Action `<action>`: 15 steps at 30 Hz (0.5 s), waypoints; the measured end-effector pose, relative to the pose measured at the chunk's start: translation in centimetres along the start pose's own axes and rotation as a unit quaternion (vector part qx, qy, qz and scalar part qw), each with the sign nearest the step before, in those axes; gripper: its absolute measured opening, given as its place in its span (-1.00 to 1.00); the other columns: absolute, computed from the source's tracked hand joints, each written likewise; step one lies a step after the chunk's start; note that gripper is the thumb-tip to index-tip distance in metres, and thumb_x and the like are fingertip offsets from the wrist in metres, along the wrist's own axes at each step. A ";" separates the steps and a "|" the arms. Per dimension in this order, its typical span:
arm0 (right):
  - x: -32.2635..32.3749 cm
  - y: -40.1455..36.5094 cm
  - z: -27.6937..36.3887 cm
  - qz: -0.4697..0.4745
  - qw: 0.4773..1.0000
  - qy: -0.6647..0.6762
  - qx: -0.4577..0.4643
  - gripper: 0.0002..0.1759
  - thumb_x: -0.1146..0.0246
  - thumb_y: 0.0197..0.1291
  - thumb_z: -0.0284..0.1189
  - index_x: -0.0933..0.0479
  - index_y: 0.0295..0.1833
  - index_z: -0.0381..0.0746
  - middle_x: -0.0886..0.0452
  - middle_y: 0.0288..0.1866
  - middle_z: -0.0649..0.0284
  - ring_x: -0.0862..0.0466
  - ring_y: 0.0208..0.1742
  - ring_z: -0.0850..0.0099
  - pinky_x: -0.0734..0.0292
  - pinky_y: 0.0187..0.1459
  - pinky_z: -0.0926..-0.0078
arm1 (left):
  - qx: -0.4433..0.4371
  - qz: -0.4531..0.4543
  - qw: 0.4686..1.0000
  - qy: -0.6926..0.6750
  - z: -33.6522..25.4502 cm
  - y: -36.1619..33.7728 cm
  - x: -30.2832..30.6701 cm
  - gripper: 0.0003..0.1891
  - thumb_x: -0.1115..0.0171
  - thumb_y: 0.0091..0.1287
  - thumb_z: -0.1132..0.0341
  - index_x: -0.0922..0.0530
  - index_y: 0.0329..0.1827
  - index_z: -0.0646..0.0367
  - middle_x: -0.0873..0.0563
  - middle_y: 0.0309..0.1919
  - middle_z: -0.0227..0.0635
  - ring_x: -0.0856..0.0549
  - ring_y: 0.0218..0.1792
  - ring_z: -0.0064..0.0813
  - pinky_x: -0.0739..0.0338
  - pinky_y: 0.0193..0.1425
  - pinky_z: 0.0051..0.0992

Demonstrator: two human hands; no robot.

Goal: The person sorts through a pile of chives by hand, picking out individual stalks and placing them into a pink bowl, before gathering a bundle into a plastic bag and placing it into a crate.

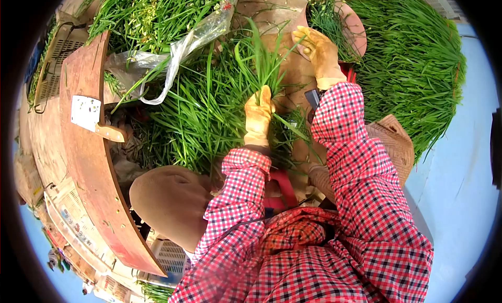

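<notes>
My left hand [259, 115], in a yellowish work glove, is closed around a small bunch of garlic chives [260, 60], whose long green blades fan upward from the fist. My right hand [320, 55], gloved the same way, is held up to the right of the bunch, beside a pink bowl [354, 28]. Its fingers are bent but apart, and I see nothing in them. Dark green trimmings [327, 21] lie in the bowl. Below and left of my left hand spreads a loose heap of chives [193, 115].
At left, a cleaver [86, 112] with a wooden handle lies on a long wooden board [83, 146]. Clear plastic [180, 55] borders another green pile [157, 15]. A large stack of chives [413, 68] stands at right. A brown-covered knee [170, 201] is at lower left.
</notes>
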State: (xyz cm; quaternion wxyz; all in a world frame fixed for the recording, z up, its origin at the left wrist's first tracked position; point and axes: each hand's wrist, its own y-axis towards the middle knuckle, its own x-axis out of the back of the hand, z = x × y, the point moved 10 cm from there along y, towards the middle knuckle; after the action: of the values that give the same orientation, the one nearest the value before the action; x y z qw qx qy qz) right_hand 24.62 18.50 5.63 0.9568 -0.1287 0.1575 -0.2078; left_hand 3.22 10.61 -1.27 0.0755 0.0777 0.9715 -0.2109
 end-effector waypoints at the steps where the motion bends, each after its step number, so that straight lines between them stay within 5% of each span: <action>1: 0.4 0.2 -0.2 -0.004 1.000 0.008 0.003 -0.61 -0.07 0.36 -0.31 -0.46 0.16 -0.34 -0.60 0.08 0.12 -0.62 0.03 0.39 -0.47 -0.13 0.65 | -0.005 0.017 1.000 0.012 0.1 0.1 0.0 -0.53 -0.05 0.43 -0.03 -0.41 -0.60 0.07 -0.42 -0.71 -0.55 -0.33 -0.66 -0.66 -0.15 -0.54 -0.57; 3: 1.9 0.3 -1.0 -0.013 1.000 0.025 0.010 -0.61 -0.07 0.36 -0.32 -0.45 0.16 -0.36 -0.60 0.08 0.12 -0.63 0.04 0.36 -0.49 -0.10 0.62 | -0.014 0.032 0.999 0.032 0.1 0.0 -0.2 -0.54 -0.04 0.45 0.01 -0.39 -0.60 0.08 -0.40 -0.70 -0.55 -0.32 -0.64 -0.66 -0.13 -0.53 -0.58; 6: 3.7 0.0 -1.5 -0.053 0.997 0.047 0.013 -0.59 -0.10 0.35 -0.30 -0.45 0.16 -0.39 -0.61 0.06 0.11 -0.64 0.01 0.35 -0.50 -0.09 0.59 | 0.035 0.050 0.988 -0.139 1.2 0.2 -0.8 -0.55 -0.04 0.45 0.03 -0.39 -0.60 0.08 -0.39 -0.69 -0.56 -0.31 -0.64 -0.66 -0.13 -0.53 -0.57; 7: 4.0 0.0 -1.4 -0.063 0.990 0.125 0.027 -0.67 -0.17 0.30 -0.37 -0.51 0.01 -0.42 -0.68 -0.14 0.04 -0.71 -0.21 0.34 -0.54 -0.33 0.61 | 0.000 0.032 0.999 -0.013 -0.3 -0.2 -0.7 -0.56 -0.07 0.44 0.01 -0.40 -0.59 0.06 -0.36 -0.72 -0.58 -0.29 -0.66 -0.66 -0.13 -0.54 -0.57; 11: 2.9 -3.0 0.8 -0.103 0.992 0.046 0.062 -0.72 -0.17 0.31 -0.37 -0.54 -0.05 -0.38 -0.69 -0.18 0.08 -0.71 -0.23 0.34 -0.57 -0.28 0.58 | 0.034 -0.018 0.999 0.020 1.9 0.7 0.1 -0.60 -0.14 0.39 0.00 -0.44 -0.56 0.03 -0.32 -0.76 -0.61 -0.28 -0.72 -0.64 -0.15 -0.58 -0.55; 14: -0.9 -6.0 3.1 -0.015 0.987 -0.001 0.159 -0.76 -0.20 0.29 -0.39 -0.57 -0.07 -0.36 -0.70 -0.20 0.11 -0.71 -0.24 0.36 -0.57 -0.28 0.59 | 0.010 -0.055 0.988 0.143 3.1 1.5 1.2 -0.71 -0.20 0.35 0.07 -0.53 -0.43 0.07 -0.30 -0.76 -0.64 -0.28 -0.76 -0.68 -0.17 -0.64 -0.58; 15: -3.2 -8.6 5.3 -0.061 0.970 -0.129 0.195 -0.78 -0.24 0.27 -0.41 -0.59 -0.10 -0.35 -0.70 -0.21 0.14 -0.72 -0.24 0.38 -0.57 -0.28 0.62 | 0.001 -0.071 0.983 0.171 3.6 1.8 1.6 -0.74 -0.21 0.35 0.11 -0.55 -0.38 0.09 -0.30 -0.77 -0.65 -0.28 -0.76 -0.69 -0.17 -0.66 -0.58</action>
State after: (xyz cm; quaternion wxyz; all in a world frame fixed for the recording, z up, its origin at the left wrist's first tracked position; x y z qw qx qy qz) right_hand 20.62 13.32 13.95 0.9613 0.0252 -0.0191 -0.2737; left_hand 2.41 10.87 -5.50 -0.1072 0.0435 0.9729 -0.2002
